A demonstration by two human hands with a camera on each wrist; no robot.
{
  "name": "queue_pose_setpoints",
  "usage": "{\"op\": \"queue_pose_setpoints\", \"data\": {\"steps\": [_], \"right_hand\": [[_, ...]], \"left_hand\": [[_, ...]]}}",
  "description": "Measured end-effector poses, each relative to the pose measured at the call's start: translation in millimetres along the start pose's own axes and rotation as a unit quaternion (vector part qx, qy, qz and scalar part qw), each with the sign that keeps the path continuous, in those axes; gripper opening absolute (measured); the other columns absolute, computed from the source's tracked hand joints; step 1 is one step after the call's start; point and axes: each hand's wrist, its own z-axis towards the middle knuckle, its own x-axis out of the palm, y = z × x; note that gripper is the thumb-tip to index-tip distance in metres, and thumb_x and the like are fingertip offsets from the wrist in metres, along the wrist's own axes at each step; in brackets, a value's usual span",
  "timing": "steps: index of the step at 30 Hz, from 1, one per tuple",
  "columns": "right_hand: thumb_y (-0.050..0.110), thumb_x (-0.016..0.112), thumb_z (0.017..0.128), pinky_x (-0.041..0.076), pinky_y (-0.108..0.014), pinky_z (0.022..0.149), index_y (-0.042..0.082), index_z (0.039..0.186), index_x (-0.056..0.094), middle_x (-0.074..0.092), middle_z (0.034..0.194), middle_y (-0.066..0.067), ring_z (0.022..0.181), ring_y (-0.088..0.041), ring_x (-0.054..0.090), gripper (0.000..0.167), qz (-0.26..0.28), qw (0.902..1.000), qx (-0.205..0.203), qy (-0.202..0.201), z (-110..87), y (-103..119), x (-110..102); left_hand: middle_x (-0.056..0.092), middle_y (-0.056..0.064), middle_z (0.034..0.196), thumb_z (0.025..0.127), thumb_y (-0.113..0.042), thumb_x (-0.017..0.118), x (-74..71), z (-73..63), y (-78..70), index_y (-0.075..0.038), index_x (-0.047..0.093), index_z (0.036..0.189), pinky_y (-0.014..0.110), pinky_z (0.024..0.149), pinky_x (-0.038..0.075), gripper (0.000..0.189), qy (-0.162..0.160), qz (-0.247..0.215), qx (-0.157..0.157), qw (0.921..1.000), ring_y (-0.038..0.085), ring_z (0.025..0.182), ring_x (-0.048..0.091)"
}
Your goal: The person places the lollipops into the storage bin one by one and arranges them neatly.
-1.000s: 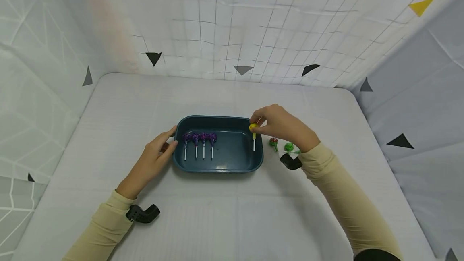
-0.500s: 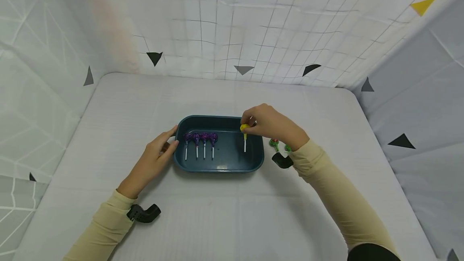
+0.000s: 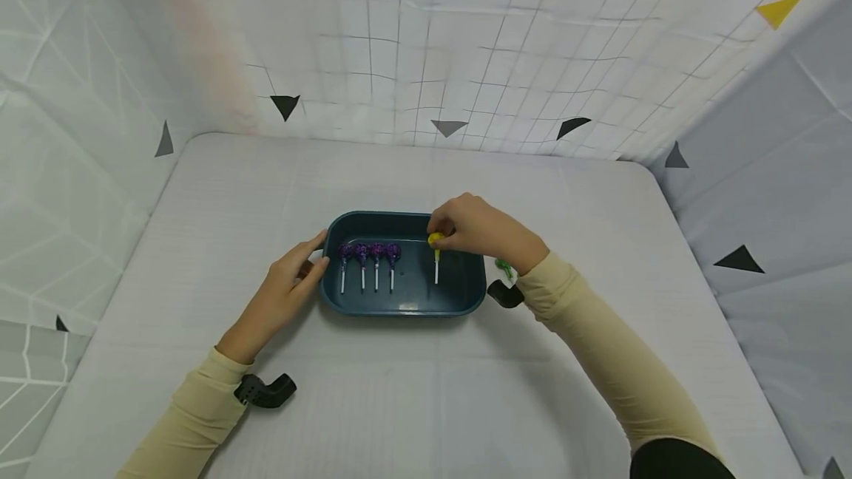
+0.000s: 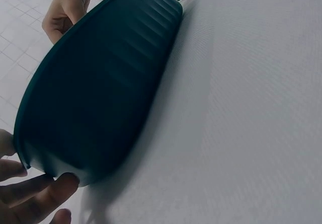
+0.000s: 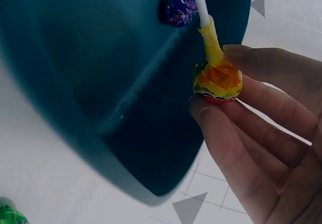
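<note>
A yellow-wrapped lollipop (image 3: 435,240) is pinched by its head between the thumb and fingertips of my right hand (image 3: 482,229), over the right half of a dark teal tray (image 3: 402,313). Its white stick points down toward the tray's near side; the right wrist view shows the yellow and orange wrapper (image 5: 219,80) closely. Inside the tray's left half, several purple lollipops (image 3: 376,251) lie side by side in a row, sticks toward me. My left hand (image 3: 276,298) rests against the tray's left end, its fingers (image 4: 60,191) touching the outer wall.
Right of the tray, a green-wrapped lollipop (image 3: 504,267) lies on the white table cover (image 3: 399,405), partly hidden by my right forearm. Black wrist cameras (image 3: 266,392) sit on both wrists. White patterned sheets (image 3: 506,43) stand around the table's back and sides.
My right hand has moved left with the yellow lollipop, from the tray's right edge toward its middle. The forearm now covers more of the lollipops at the right. My left hand stays put.
</note>
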Motion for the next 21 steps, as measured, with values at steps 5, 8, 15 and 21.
{"op": "queue_pose_setpoints", "data": {"steps": [5,8,15,21], "right_hand": [[0.016,0.077,0.094,0.06,-0.034,0.083,0.009,0.101,0.079,0.078,0.097,-0.002,0.091,-0.015,0.072,0.01,0.003,0.9999,-0.01,0.005,7.6,0,4],[0.015,0.078,0.093,0.06,-0.034,0.083,0.009,0.1,0.078,0.078,0.098,-0.002,0.092,-0.016,0.073,0.009,0.006,0.9999,-0.006,0.011,11.8,2,6],[0.016,0.078,0.092,0.06,-0.033,0.085,0.008,0.099,0.077,0.078,0.099,-0.004,0.094,-0.017,0.073,0.01,0.0,0.9998,-0.007,0.019,20.2,5,10],[0.016,0.078,0.092,0.06,-0.033,0.087,0.008,0.098,0.077,0.078,0.098,-0.003,0.094,-0.017,0.073,0.009,-0.005,0.9994,-0.014,0.032,26.8,8,16]], "left_hand": [[0.062,0.02,0.14,0.109,-0.016,0.054,0.1,0.1,0.4,-0.002,0.041,0.158,0.037,0.08,0.054,0.052,-0.001,-0.002,-0.002,1.0,0.021,0.088,0.064],[0.062,0.02,0.14,0.109,-0.016,0.054,0.2,0.3,0.8,-0.002,0.041,0.158,0.037,0.079,0.054,0.052,-0.002,-0.001,-0.001,1.0,0.021,0.088,0.063],[0.062,0.02,0.141,0.109,-0.016,0.055,0.2,0.6,1.9,-0.002,0.041,0.158,0.038,0.079,0.054,0.053,-0.001,-0.001,-0.001,1.0,0.021,0.088,0.064],[0.061,0.02,0.142,0.109,-0.016,0.055,0.4,0.8,3.4,-0.002,0.041,0.157,0.037,0.079,0.055,0.052,-0.003,-0.001,0.002,1.0,0.021,0.087,0.064]]}}
